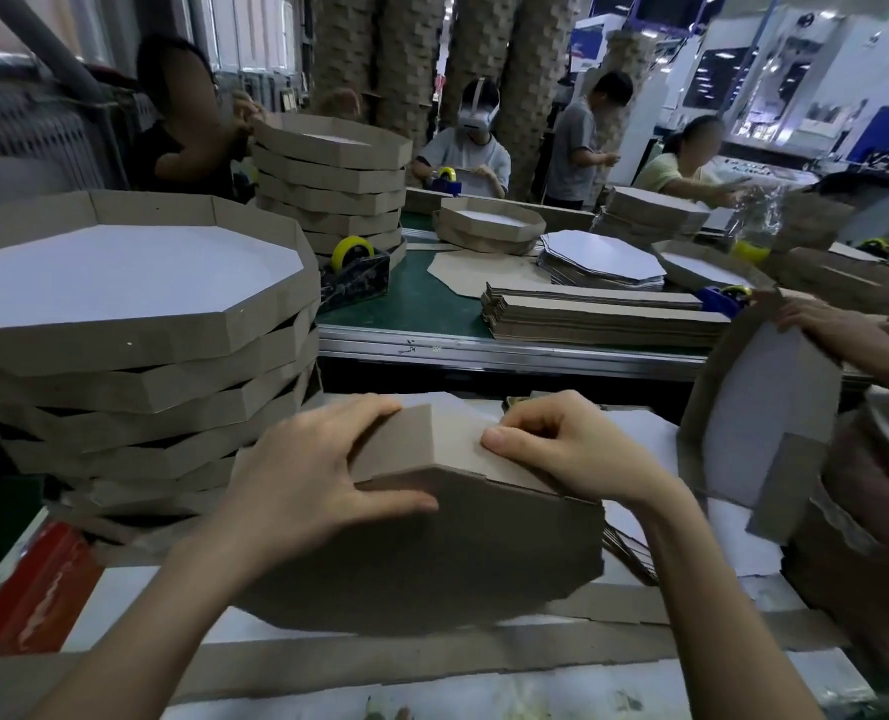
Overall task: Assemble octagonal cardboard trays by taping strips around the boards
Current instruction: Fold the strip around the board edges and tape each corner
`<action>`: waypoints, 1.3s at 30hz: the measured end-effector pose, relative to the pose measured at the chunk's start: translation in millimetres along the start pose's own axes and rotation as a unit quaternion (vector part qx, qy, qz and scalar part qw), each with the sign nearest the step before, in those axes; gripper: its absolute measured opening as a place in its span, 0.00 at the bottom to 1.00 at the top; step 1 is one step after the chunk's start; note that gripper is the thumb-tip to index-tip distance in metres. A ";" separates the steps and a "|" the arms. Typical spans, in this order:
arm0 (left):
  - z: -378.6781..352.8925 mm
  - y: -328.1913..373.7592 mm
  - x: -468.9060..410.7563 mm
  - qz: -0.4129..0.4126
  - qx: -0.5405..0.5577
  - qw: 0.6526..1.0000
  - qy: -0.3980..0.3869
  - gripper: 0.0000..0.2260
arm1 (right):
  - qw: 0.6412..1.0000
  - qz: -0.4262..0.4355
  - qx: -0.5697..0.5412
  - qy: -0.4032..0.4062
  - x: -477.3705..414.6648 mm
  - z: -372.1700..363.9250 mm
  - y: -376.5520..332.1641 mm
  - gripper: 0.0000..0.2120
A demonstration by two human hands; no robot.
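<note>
Brown cardboard is almost everywhere in this big work room. The brown octagonal cardboard board stands tilted on the white table top right in front of me. A brown cardboard strip is bent along its top edges.

My left hand pinches the strip and the board's edge, with fingers spread over the far side and thumb on the near face. My right hand has curled fingers and pinches the strip just beside it.

Left of the board is a tall stack of finished trays. Behind the board runs a green table with a yellow tape roll. Other people work on its far side.
</note>
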State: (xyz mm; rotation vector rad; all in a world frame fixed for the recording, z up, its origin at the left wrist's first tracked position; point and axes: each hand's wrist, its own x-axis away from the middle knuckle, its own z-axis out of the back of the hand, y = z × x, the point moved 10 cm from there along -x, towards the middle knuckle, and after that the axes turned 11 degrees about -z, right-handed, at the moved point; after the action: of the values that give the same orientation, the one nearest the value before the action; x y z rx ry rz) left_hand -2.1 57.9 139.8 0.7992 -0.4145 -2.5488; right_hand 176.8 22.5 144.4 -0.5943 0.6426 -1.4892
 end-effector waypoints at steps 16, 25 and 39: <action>-3.9 2.4 28.2 -0.063 -0.038 0.994 0.085 0.28 | 0.992 0.001 0.115 -0.050 -21.3 -67.2 -32.2 0.13; -8.6 -17.1 39.1 -0.015 -0.023 0.996 0.086 0.30 | 0.997 0.008 0.070 -0.023 -19.5 -49.9 -41.8 0.13; -2.0 -10.5 41.8 -0.043 0.015 0.991 0.122 0.18 | 0.997 0.032 0.069 -0.010 -12.0 -57.0 -42.0 0.13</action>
State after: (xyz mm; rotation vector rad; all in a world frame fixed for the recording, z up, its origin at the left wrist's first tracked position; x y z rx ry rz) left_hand -35.1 46.3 114.5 1.1466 -0.3454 -2.4850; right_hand 107.0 36.0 134.5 -0.4770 0.5328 -1.4537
